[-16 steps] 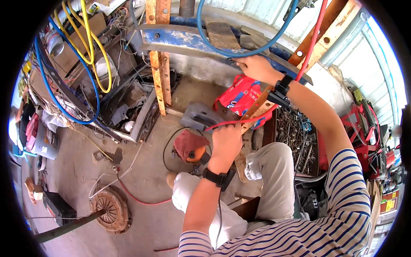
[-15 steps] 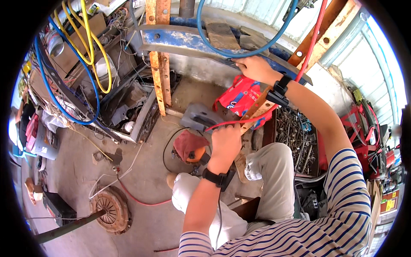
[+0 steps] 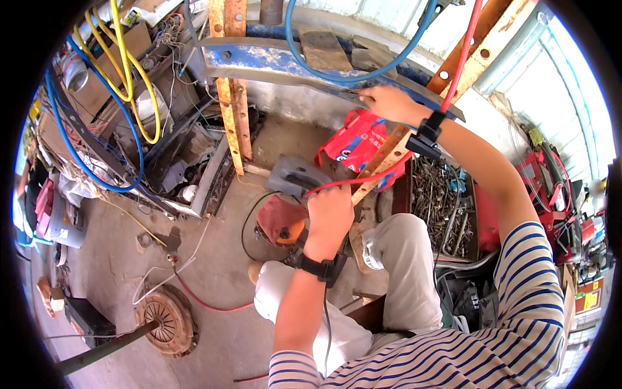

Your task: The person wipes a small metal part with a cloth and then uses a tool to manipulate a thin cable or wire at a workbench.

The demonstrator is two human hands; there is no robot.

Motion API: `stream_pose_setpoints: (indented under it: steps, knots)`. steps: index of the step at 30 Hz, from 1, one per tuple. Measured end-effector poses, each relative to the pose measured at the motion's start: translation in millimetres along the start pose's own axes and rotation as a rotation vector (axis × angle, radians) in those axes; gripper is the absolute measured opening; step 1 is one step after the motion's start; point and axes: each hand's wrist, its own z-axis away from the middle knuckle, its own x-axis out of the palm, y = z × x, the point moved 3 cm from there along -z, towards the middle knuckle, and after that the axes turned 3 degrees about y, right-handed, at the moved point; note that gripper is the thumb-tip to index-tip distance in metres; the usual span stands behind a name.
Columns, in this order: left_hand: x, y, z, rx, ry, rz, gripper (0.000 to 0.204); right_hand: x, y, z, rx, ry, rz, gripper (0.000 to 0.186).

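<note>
Your two hands are apart. Your left hand is closed in a fist on the red hose, which shows just past the knuckles and runs rightward toward your right wrist. Your right hand, forefinger extended, is at the lower edge of the blue beam; whether it grips anything cannot be told. Beneath are a red bag and a gray jug.

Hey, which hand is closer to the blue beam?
Right. The right hand is at the lower edge of the blue beam; the left hand is farther down, at the red hose.
</note>
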Motion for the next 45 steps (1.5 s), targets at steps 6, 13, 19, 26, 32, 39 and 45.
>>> stream_pose_setpoints:
  steps: [6, 13, 19, 26, 32, 39, 45]
  knots:
    - [0, -12, 2, -0.020, -0.064, -0.011, 0.017, -12, -22, 33, 0.008, -0.075, 0.166, 0.028]
    - [12, -30, 13, -0.164, -0.204, -0.041, 0.020, -21, -24, 10, 0.071, -0.092, 0.250, 0.024]
    - [18, -43, 18, -0.259, -0.340, -0.047, 0.024, -30, -20, 17, 0.056, -0.143, 0.204, 0.025]
    - [23, -41, 18, -0.264, -0.413, -0.020, 0.027, -24, -37, 22, 0.095, -0.141, 0.301, 0.025]
    - [20, -36, 14, -0.267, -0.425, -0.005, 0.028, -30, -27, 14, 0.085, -0.205, 0.272, 0.028]
    - [26, -36, 18, -0.252, -0.453, -0.007, 0.028, -30, -27, 4, -0.012, -0.148, 0.275, 0.025]
    - [21, -41, 20, -0.276, -0.442, -0.056, 0.028, -31, -14, -7, -0.049, -0.161, 0.202, 0.026]
